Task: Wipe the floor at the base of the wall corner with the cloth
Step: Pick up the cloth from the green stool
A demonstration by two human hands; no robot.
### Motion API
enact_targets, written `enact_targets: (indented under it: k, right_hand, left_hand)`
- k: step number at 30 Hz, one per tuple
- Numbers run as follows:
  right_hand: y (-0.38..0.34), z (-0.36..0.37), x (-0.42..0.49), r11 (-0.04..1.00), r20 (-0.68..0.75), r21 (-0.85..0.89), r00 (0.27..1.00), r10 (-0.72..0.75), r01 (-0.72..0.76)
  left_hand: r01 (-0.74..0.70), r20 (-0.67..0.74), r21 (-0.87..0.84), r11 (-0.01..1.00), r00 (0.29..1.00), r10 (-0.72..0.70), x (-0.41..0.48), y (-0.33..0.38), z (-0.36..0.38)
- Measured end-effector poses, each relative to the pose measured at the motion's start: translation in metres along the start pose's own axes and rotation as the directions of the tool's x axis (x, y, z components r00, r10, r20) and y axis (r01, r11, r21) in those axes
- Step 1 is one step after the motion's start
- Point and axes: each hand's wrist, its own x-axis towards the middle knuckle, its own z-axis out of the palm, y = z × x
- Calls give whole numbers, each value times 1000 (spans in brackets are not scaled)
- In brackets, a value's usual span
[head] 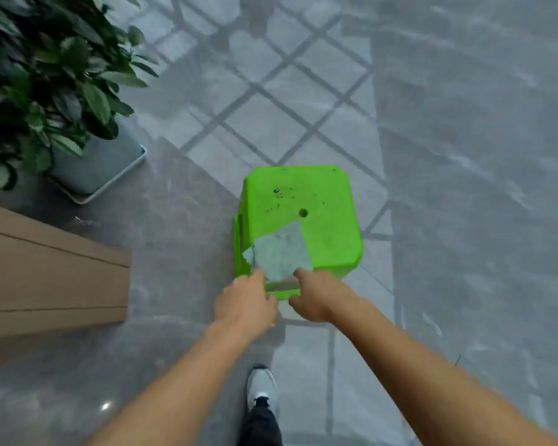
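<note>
Items counted in view: one green plastic stool (303, 217). One pale cloth (281, 252), lying on the stool seat. One potted plant (45, 85), standing in one grey square planter (100, 165). One brown panelled wall corner (52, 278). Two bare hands: one left hand (244, 304) and one right hand (316, 297). One grey shoe (261, 386) visible. One tiled floor (464, 188).
</note>
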Motion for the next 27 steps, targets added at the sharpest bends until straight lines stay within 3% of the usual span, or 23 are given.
enact_targets:
  k: [3, 7, 9, 11, 13, 17, 20, 23, 27]
  right_hand:
    - [23, 11, 63, 987, -221, 157, 973, 67, -33]
    - [20, 50, 109, 936, -336, 341, 919, 205, -84]
    - [0, 81, 106, 897, -401, 441, 897, 188, 9]
    - [-26, 118, 97, 874, -441, 460, 895, 73, 155]
    - [-53, 161, 89, 857, -395, 451, 917, -58, 249]
    - [-102, 245, 108, 911, -97, 322, 966, -240, 258]
    - [-140, 306, 149, 937, 134, 129, 931, -340, 324]
    - [-175, 356, 213, 888, 249, -68, 870, -426, 455]
    - [-219, 404, 319, 828, 135, -197, 851, -507, 524]
  left_hand:
    - [69, -187, -216, 974, 976, -110, 63, -3, 30]
    - [137, -110, -495, 858, 970, -219, 109, -29, 62]
    - [135, -111, -583, 801, 964, -243, 109, -49, 76]
    - [162, -100, -694, 701, 943, -317, 103, -78, 88]
    - [245, -23, -787, 566, 905, -424, 85, -124, 107]
    - [379, 239, -914, 146, 791, -563, 39, -240, 158]
    - [420, 373, -905, -67, 707, -602, 25, -313, 201]
    - [400, 372, -912, -93, 709, -599, 52, -372, 240]
    - [214, 253, -967, -137, 766, -591, 129, -451, 281]
